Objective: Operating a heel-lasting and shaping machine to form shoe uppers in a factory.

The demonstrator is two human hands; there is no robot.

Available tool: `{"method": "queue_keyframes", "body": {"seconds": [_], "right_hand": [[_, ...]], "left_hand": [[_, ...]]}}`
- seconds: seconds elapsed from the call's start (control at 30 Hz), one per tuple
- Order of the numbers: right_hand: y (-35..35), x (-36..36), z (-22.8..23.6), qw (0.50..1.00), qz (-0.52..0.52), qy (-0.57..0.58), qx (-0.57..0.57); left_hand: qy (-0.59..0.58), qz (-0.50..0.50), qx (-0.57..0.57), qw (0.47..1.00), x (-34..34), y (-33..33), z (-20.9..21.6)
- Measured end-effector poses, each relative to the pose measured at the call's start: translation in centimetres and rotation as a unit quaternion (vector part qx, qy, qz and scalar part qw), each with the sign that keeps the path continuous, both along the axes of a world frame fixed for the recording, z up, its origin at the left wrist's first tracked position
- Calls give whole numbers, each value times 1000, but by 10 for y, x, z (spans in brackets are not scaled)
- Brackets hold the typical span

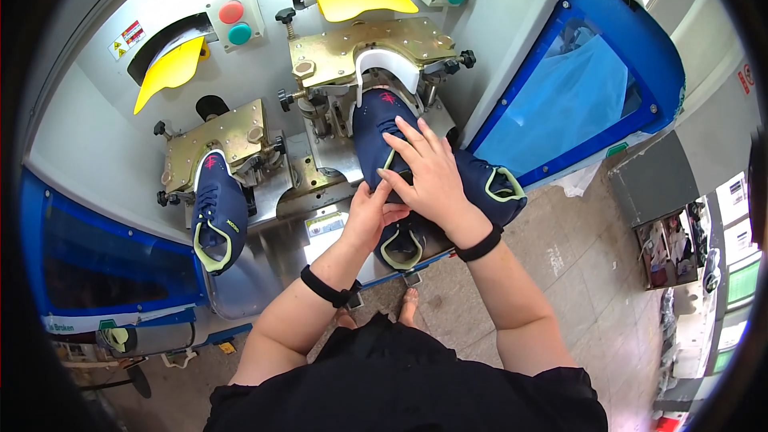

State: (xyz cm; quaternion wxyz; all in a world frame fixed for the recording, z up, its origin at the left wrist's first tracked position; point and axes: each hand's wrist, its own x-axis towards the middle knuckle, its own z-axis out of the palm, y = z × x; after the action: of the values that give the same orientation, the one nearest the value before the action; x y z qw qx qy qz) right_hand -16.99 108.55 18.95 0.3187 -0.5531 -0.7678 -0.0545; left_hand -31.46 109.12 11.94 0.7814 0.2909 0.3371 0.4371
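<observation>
A navy shoe upper [373,122] with a red mark on its toe lies with the toe end at a white curved pad [390,66] on the right machine station. My right hand [430,174] rests across its laced top, fingers stretched out. At its lime-edged opening my left hand [373,214] is closed on the shoe, fingertips partly hidden. The two hands meet at the thumbs. Another navy shoe [488,186] lies to the right, partly behind my right hand. Below my hands the lime-edged opening of a further shoe [402,248] shows.
On the left station a navy shoe [218,212] sits toe-in under a brass-coloured plate [222,138]. Yellow flaps [364,2] hang above both stations, beside red and green buttons [239,34]. A blue-framed window panel [572,88] bounds the right. A grey cabinet [654,176] stands beyond.
</observation>
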Motion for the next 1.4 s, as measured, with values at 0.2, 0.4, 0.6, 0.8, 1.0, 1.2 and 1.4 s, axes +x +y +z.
{"method": "queue_keyframes", "body": {"seconds": [0.2, 0.4, 0.6, 0.8, 1.0, 1.2, 1.4], "right_hand": [[13, 9, -10, 991, 44, 71, -104], [16, 11, -10, 993, 57, 72, -76], [15, 10, -11, 992, 63, 83, -68], [19, 12, -10, 990, 77, 86, -83], [22, 12, -9, 990, 80, 79, -89], [32, 7, -9, 991, 39, 36, -120], [46, -5, -10, 979, -30, -69, -190]], "left_hand": [[16, 2, -7, 1000, 6, -2, 6], [20, -9, -11, 1000, 5, 4, 2], [34, -3, -19, 999, 5, 3, 2], [22, -5, -13, 1000, 7, 2, 4], [40, -2, -18, 999, 6, 4, 1], [53, -23, -22, 998, 8, 6, -3], [63, -6, -40, 997, 11, 1, -9]]}}
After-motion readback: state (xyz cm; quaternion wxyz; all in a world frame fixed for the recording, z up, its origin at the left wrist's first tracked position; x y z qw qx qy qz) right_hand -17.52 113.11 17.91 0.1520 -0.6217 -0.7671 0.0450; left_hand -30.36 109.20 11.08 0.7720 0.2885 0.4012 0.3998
